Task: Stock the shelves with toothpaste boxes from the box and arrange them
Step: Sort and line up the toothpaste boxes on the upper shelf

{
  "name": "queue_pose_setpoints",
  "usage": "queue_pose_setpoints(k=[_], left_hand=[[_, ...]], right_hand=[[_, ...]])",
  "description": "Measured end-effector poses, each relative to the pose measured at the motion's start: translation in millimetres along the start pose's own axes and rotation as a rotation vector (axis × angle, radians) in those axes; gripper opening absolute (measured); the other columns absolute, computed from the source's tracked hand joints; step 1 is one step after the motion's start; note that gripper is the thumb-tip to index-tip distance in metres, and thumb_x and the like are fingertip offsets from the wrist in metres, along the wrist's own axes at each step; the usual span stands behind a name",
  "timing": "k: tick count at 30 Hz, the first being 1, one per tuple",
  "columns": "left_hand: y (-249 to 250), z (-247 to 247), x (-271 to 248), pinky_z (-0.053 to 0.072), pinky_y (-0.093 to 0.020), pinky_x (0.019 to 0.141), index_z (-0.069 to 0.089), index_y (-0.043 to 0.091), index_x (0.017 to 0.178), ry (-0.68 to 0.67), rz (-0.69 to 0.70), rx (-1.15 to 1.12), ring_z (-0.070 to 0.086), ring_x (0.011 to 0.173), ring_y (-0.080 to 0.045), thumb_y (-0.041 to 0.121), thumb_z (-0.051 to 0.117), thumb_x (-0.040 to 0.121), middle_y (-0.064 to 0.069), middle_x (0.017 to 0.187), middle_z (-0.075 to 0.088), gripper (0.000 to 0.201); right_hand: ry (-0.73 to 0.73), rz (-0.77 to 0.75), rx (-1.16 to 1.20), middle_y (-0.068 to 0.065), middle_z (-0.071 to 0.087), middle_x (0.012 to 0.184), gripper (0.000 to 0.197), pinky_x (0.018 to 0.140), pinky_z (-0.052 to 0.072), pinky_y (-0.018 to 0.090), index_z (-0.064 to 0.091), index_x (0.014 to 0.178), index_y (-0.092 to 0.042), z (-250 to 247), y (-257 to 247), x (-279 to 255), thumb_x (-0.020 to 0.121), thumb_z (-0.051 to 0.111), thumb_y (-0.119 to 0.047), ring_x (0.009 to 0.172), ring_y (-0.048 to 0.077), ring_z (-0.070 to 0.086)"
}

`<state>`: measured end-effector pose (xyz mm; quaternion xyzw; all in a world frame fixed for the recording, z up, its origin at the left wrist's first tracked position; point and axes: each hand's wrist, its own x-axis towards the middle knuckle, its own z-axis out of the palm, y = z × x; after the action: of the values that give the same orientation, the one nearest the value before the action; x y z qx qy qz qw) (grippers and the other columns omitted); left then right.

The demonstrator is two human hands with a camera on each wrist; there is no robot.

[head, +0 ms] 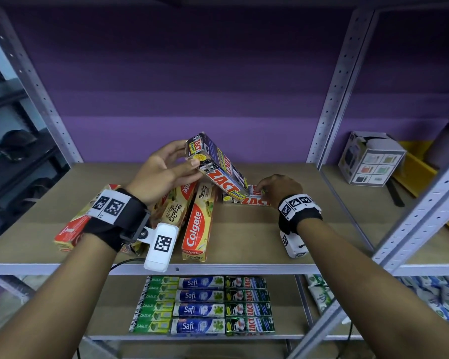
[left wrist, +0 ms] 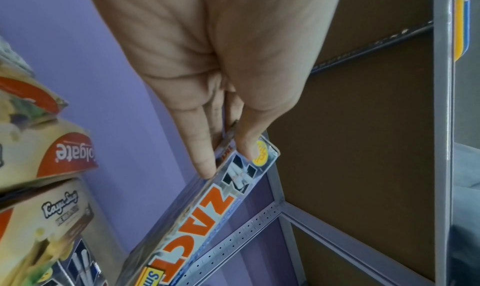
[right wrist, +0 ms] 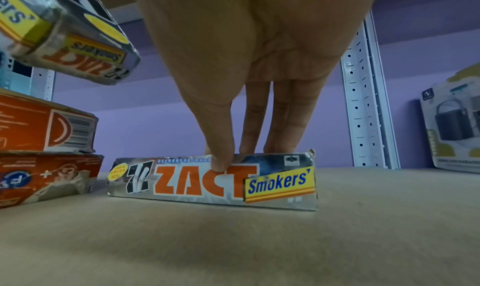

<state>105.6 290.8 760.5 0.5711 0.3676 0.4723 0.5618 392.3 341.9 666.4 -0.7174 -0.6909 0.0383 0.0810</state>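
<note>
I note one ZACT box lying flat on the shelf, right of the Colgate boxes; my right hand pinches its top edge. My left hand grips a tilted ZACT stack above the Colgate boxes.

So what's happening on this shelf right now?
A person is stocking toothpaste. Their left hand holds a silver ZACT Smokers' toothpaste carton tilted in the air, while the right hand pinches a second silver ZACT carton lying on the brown shelf board. Red-and-cream Colgate cartons lie loosely piled beside them, not yet arranged.
</note>
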Motion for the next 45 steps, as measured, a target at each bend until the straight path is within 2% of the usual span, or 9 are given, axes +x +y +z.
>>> queue_pose_setpoints(k=[7, 11, 15, 17, 23, 26, 29, 37, 45], left_hand=[[-3.5, 4.0, 1.3, 0.056, -0.039, 0.091, 0.052, 0.010, 0.130, 0.015, 0.061, -0.074, 0.063, 0.116, -0.027, 0.008, 0.068, 0.081, -0.012, 0.132, 0.058, 0.051], [-5.7, 6.5, 3.2, 0.055, -0.039, 0.092, 0.047, 0.005, 0.135, 0.018, 0.092, -0.125, 0.062, 0.117, -0.027, 0.010, 0.069, 0.079, -0.014, 0.135, 0.056, 0.060], [-10.5, 9.7, 5.0, 0.055, -0.040, 0.094, 0.044, 0.007, 0.138, 0.003, 0.111, -0.156, 0.062, 0.119, -0.027, 0.010, 0.069, 0.079, -0.011, 0.136, 0.056, 0.064], [-15.7, 10.0, 6.3, 0.055, -0.038, 0.092, 0.044, 0.008, 0.138, -0.004, 0.111, -0.204, 0.061, 0.120, -0.027, 0.008, 0.070, 0.079, -0.010, 0.137, 0.056, 0.064], [-26.0, -1.2, 8.5, 0.052, -0.039, 0.097, 0.051, 0.022, 0.139, -0.163, 0.085, -0.030, 0.059, 0.123, -0.026, 0.008, 0.080, 0.075, -0.003, 0.138, 0.058, 0.071], [-29.9, -3.3, 8.0, 0.051, -0.036, 0.098, 0.054, 0.023, 0.137, -0.223, 0.048, 0.047, 0.062, 0.120, -0.025, 0.003, 0.078, 0.073, -0.002, 0.134, 0.062, 0.071], [-31.1, -1.5, 6.0, 0.053, -0.033, 0.095, 0.059, 0.023, 0.132, -0.267, 0.001, 0.086, 0.066, 0.113, -0.025, 0.005, 0.080, 0.071, -0.001, 0.131, 0.064, 0.067], [-22.9, 13.9, 8.0, 0.051, -0.038, 0.097, 0.056, 0.026, 0.131, -0.439, -0.123, 0.225, 0.067, 0.111, -0.021, 0.022, 0.080, 0.072, 0.005, 0.128, 0.065, 0.064], [0.3, 53.1, 20.3, 0.058, -0.029, 0.081, 0.065, 0.024, 0.118, -0.215, 0.063, 0.221, 0.069, 0.103, -0.013, 0.035, 0.077, 0.078, 0.006, 0.116, 0.070, 0.043]], right_hand=[[-0.057, -0.047, 0.259, -0.005, 0.068, 0.119, 0.021, 0.095, 0.049, 0.030, 0.071, 0.111, -0.028, 1.8, 7.8, -1.2, 0.092, 0.061, -0.030, 0.109, 0.019, 0.064], [-0.071, 0.118, 0.896, 0.002, 0.067, 0.105, 0.018, 0.091, 0.049, 0.037, 0.065, 0.089, -0.026, -9.0, -0.1, -13.6, 0.099, 0.054, -0.035, 0.090, 0.023, 0.063], [-0.448, 0.226, 1.641, 0.021, 0.071, 0.114, 0.054, 0.080, 0.061, 0.045, 0.052, 0.117, -0.016, -19.9, -6.5, -31.3, 0.086, 0.061, -0.059, 0.097, 0.036, 0.072], [-0.462, 0.226, 1.807, 0.024, 0.070, 0.115, 0.059, 0.078, 0.061, 0.041, 0.051, 0.121, -0.010, -25.1, -10.6, -37.3, 0.079, 0.071, -0.047, 0.102, 0.037, 0.070], [-0.293, 0.255, 2.195, 0.029, 0.066, 0.111, 0.014, 0.081, 0.061, 0.041, 0.060, 0.094, -0.003, -47.2, -8.8, -43.9, 0.083, 0.068, -0.004, 0.104, 0.038, 0.069], [-0.199, 0.211, 2.207, 0.022, 0.069, 0.102, 0.011, 0.081, 0.061, 0.040, 0.061, 0.095, -0.002, -65.3, -1.7, -43.7, 0.085, 0.066, -0.002, 0.098, 0.036, 0.071], [-0.115, 0.137, 2.093, 0.018, 0.065, 0.118, 0.017, 0.081, 0.061, 0.035, 0.063, 0.105, -0.003, -82.7, 3.6, -43.6, 0.088, 0.065, -0.003, 0.101, 0.029, 0.070], [-0.047, -0.099, 1.678, 0.011, 0.071, 0.116, 0.030, 0.079, 0.059, 0.029, 0.067, 0.118, -0.008, -120.8, 6.5, -54.9, 0.088, 0.068, -0.006, 0.105, 0.021, 0.070], [-0.037, -0.186, 1.392, 0.019, 0.068, 0.118, 0.044, 0.073, 0.059, 0.030, 0.072, 0.116, -0.019, -123.6, -12.7, -71.6, 0.075, 0.082, -0.008, 0.095, 0.023, 0.073]])
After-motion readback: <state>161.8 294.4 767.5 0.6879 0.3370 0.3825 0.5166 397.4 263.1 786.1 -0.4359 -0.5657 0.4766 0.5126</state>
